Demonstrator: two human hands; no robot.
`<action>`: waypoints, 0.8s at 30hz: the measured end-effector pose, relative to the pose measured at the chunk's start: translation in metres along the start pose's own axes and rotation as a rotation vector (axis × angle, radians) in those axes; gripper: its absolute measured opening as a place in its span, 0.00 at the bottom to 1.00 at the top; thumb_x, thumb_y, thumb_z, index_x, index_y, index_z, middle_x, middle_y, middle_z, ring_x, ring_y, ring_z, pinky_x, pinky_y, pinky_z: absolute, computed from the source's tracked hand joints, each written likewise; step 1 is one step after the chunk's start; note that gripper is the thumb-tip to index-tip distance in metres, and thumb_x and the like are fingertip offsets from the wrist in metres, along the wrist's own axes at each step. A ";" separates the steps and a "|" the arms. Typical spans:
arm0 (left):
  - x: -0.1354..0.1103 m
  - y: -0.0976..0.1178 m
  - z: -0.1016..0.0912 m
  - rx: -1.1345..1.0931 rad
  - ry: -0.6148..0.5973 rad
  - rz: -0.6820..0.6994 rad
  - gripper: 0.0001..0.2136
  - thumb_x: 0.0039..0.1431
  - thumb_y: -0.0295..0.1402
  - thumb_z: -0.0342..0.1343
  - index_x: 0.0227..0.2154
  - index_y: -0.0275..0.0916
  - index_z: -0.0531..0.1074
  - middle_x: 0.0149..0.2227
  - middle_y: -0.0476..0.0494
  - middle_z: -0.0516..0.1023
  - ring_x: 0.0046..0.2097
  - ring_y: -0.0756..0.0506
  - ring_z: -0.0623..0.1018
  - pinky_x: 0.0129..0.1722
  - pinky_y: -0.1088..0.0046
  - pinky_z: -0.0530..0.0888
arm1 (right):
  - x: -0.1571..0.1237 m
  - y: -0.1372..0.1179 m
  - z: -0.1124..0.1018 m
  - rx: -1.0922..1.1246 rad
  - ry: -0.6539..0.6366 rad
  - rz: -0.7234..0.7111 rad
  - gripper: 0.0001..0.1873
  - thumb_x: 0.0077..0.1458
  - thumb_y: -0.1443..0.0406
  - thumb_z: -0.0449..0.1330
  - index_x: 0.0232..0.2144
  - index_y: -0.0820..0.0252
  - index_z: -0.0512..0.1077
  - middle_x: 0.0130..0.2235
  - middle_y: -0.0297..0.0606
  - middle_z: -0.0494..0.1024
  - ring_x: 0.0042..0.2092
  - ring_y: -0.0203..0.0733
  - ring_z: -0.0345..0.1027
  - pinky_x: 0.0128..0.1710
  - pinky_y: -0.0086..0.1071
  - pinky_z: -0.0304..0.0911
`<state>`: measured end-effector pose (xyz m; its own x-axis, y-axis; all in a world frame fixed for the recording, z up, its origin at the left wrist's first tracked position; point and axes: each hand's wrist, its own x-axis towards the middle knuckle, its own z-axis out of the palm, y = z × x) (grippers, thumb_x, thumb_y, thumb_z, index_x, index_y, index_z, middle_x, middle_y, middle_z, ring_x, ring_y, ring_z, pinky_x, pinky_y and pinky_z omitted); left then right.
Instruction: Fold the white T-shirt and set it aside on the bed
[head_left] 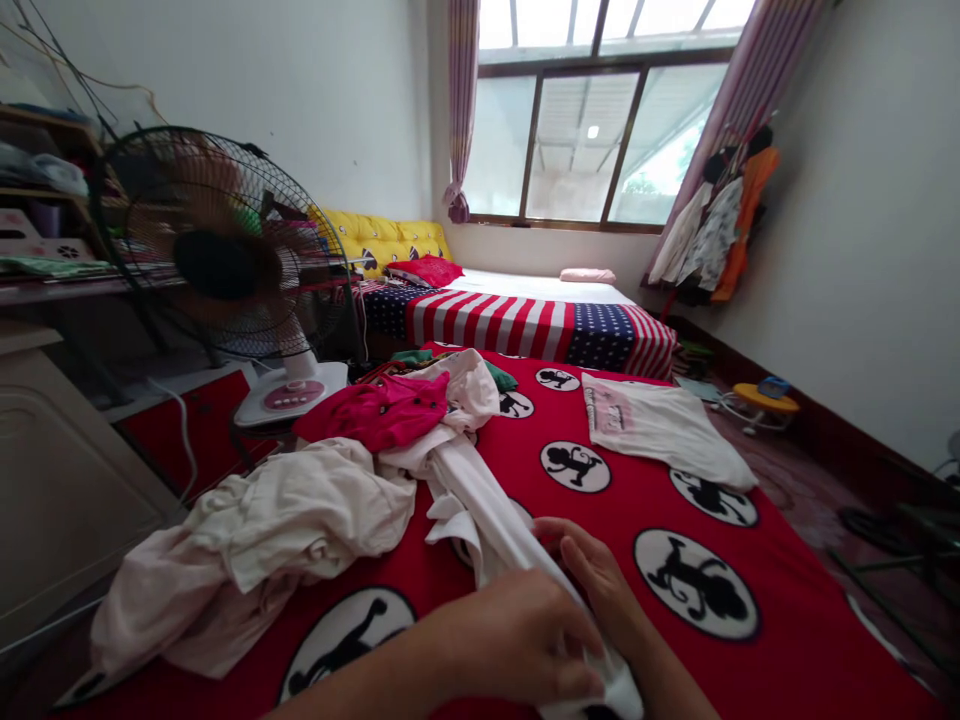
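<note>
My left hand (517, 640) and my right hand (592, 575) both grip a long folded strip of white garment (487, 490) at the bottom of the view. Its far end runs up the bed into a loose heap. Beneath it lies a red bedsheet (795, 600) printed with black monkey figures in white circles. A crumpled cream garment (300, 510) sits left of my hands, a magenta garment (375, 412) lies farther up, and a white T-shirt with a pink print (660, 430) lies spread out on the right.
A black standing fan (225, 240) with a white base stands at the bed's left side, beside a pale cabinet and shelves. Beyond lies a bed with a stars-and-stripes cover (525, 325). Clothes hang on the right wall, and a small yellow stool (757, 400) stands on the floor.
</note>
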<state>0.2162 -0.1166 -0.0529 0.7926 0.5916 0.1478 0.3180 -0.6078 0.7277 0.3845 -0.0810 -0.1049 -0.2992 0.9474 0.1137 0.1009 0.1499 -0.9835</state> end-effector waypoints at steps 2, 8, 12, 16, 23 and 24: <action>0.000 0.006 -0.035 0.025 0.089 -0.054 0.11 0.56 0.35 0.57 0.40 0.41 0.78 0.31 0.49 0.79 0.30 0.50 0.76 0.31 0.80 0.68 | 0.000 -0.001 0.003 -0.073 -0.002 -0.033 0.22 0.60 0.50 0.51 0.42 0.60 0.73 0.39 0.42 0.78 0.41 0.46 0.71 0.42 0.36 0.64; 0.001 -0.025 -0.131 0.617 0.477 -0.374 0.16 0.52 0.29 0.59 0.45 0.42 0.76 0.43 0.42 0.77 0.46 0.41 0.75 0.48 0.68 0.70 | 0.000 -0.007 0.003 -0.223 -0.016 -0.115 0.19 0.60 0.52 0.53 0.41 0.59 0.74 0.40 0.40 0.77 0.42 0.46 0.70 0.44 0.35 0.63; -0.010 -0.041 -0.132 0.726 0.207 -0.298 0.34 0.43 0.25 0.62 0.57 0.45 0.65 0.60 0.38 0.65 0.59 0.35 0.65 0.57 0.60 0.64 | -0.003 -0.010 0.011 -0.165 -0.057 -0.070 0.22 0.57 0.51 0.56 0.46 0.58 0.73 0.43 0.41 0.76 0.43 0.47 0.70 0.44 0.37 0.64; -0.027 -0.045 -0.089 0.575 -0.139 -0.075 0.47 0.41 0.36 0.65 0.65 0.50 0.47 0.65 0.38 0.56 0.64 0.31 0.55 0.60 0.46 0.55 | -0.010 -0.016 0.036 0.228 -0.267 -0.018 0.32 0.51 0.48 0.62 0.55 0.54 0.66 0.55 0.42 0.70 0.57 0.51 0.62 0.57 0.42 0.56; -0.052 -0.039 -0.110 0.645 -0.150 -0.037 0.17 0.44 0.23 0.56 0.38 0.46 0.75 0.36 0.48 0.75 0.42 0.43 0.74 0.57 0.57 0.60 | -0.016 -0.021 0.049 0.499 -0.465 0.035 0.33 0.48 0.49 0.65 0.54 0.56 0.68 0.54 0.47 0.72 0.56 0.55 0.63 0.53 0.45 0.59; -0.058 -0.034 -0.126 0.635 -0.127 -0.043 0.15 0.44 0.22 0.56 0.36 0.45 0.75 0.36 0.48 0.75 0.42 0.44 0.74 0.54 0.63 0.63 | -0.016 -0.018 0.045 0.456 -0.425 0.033 0.30 0.49 0.50 0.64 0.52 0.57 0.70 0.52 0.48 0.73 0.54 0.54 0.66 0.51 0.45 0.61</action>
<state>0.0942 -0.0633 -0.0024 0.8154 0.5786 0.0191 0.5655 -0.8031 0.1875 0.3442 -0.1113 -0.0952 -0.6637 0.7401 0.1086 -0.2709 -0.1024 -0.9571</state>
